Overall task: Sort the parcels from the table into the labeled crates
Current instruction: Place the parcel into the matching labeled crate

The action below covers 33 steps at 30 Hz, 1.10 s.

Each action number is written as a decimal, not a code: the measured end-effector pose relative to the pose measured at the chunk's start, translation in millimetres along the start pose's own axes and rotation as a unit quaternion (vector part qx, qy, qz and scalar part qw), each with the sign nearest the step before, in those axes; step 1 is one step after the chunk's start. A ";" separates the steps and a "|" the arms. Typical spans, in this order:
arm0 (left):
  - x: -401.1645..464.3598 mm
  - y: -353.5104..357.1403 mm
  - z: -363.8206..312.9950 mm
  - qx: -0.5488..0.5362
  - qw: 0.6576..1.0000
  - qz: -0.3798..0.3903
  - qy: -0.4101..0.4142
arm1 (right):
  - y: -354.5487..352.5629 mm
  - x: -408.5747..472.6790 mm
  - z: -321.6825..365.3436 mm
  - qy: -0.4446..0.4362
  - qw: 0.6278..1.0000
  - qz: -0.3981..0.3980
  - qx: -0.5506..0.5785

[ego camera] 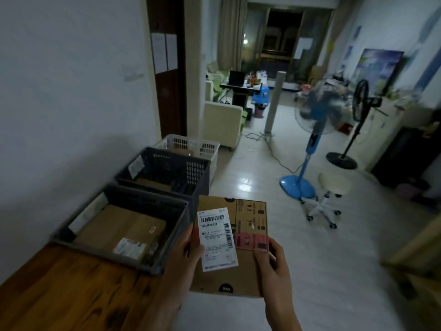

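Observation:
A flat brown cardboard parcel [248, 271] with a white shipping label is held up in front of me, label facing me. My left hand [188, 256] grips its left edge, thumb on the label. My right hand [272, 263] grips its right edge. To the left stands a row of three crates along the wall. The near grey crate [176, 237] holds a brown parcel [121, 230]. The middle grey crate [202, 177] has a parcel at its bottom. The far white crate [210, 149] also shows something brown inside. White labels hang on the inner left walls of the grey crates.
A wooden table [59, 287] fills the lower left. On the tiled floor to the right are a blue standing fan [307, 149], a black fan [350, 130], a white wheeled stool [327, 194] and a cable. A beige armchair [222, 125] stands behind the crates.

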<state>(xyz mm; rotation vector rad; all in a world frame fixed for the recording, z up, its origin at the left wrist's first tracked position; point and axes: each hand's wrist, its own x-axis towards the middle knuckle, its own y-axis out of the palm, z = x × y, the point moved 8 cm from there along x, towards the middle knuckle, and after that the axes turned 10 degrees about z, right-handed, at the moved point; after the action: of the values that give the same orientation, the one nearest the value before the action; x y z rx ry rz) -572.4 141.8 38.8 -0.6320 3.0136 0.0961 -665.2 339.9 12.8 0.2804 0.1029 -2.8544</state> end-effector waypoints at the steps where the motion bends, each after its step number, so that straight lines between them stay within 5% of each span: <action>1: 24.3 2.0 -11.8 0.000 1.000 0.008 0.004 | 0.1 21.1 9.7 -0.003 1.000 -0.008 0.000; 15: 362.4 37.5 -20.4 0.029 0.999 0.013 -0.013 | 2.6 351.1 69.8 -0.024 1.000 0.006 -0.013; 25: 595.1 15.8 -57.9 0.032 0.989 -0.144 0.007 | 65.7 639.6 173.2 -0.075 0.976 0.167 -0.121; 33: 757.8 -64.5 -32.5 0.012 0.961 -0.278 0.014 | 205.3 845.0 196.8 -0.091 0.924 0.289 -0.232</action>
<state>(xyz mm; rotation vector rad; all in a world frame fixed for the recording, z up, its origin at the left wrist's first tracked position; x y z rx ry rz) -1240.6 -222.0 13.2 -1.4468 2.7271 0.0211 -1442.9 -95.9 27.1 -0.0541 0.5498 -2.1707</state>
